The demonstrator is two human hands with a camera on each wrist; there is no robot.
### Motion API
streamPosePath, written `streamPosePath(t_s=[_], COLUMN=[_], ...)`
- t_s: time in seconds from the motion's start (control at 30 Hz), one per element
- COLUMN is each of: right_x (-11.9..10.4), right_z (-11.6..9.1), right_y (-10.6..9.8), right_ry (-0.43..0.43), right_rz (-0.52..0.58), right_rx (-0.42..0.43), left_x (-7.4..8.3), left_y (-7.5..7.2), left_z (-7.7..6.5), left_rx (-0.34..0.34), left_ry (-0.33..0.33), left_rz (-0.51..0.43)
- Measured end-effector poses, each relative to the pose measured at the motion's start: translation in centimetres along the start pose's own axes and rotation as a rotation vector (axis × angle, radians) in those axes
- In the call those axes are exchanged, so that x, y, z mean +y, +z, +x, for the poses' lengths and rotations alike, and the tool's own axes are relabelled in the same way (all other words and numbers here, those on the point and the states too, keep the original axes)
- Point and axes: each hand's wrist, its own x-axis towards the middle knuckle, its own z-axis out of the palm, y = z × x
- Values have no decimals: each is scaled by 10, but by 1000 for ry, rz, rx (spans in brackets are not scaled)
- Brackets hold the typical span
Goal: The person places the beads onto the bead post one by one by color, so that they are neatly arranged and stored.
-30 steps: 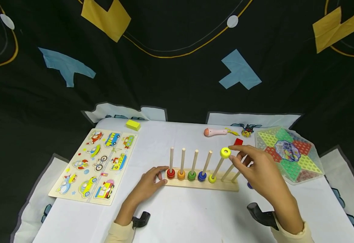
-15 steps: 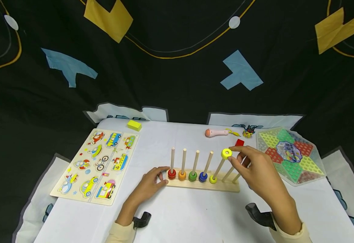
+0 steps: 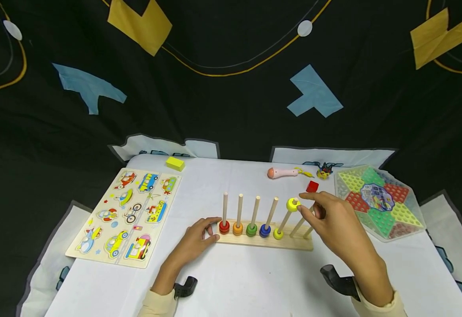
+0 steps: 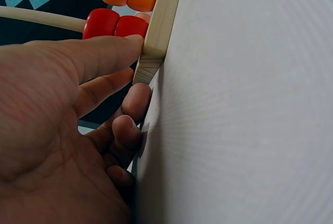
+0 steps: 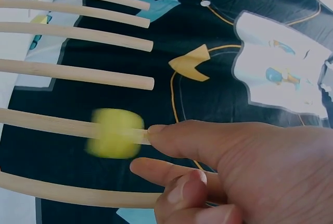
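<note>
A wooden peg stand [image 3: 254,241] carries a row of upright pegs, with pairs of red beads [image 3: 224,227], orange beads [image 3: 237,228], green beads [image 3: 251,229] and blue beads [image 3: 264,230] at the feet of several pegs. My left hand [image 3: 195,240] holds the stand's left end between thumb and fingers. One yellow bead [image 3: 278,234] sits low on its peg. A second yellow bead [image 5: 115,133], blurred, is threaded near the top of that same peg. My right hand [image 3: 339,218] is beside the peg tip, thumb and forefinger parted and off the bead.
A picture puzzle board [image 3: 125,220] lies at the left, with a yellow block [image 3: 175,163] behind it. Toward the back right are a red block [image 3: 312,186], a pink toy [image 3: 282,173], a small figure [image 3: 324,171] and a clear hexagonal game box [image 3: 379,202].
The right hand has let go of the upper yellow bead, which has dropped from the peg's tip a little way down it. The left hand has stayed at the stand's end.
</note>
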Motion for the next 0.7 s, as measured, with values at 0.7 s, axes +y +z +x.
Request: streamPosePath(t_s=[0.7], right_x=[61], right_z=[-40], right_y=[-9], right_ry=[325], right_rz=[123], right_rx=[79], left_x=[0], left_y=[-1], left_z=[0], left_rx=[3], left_ry=[13], left_rz=[11])
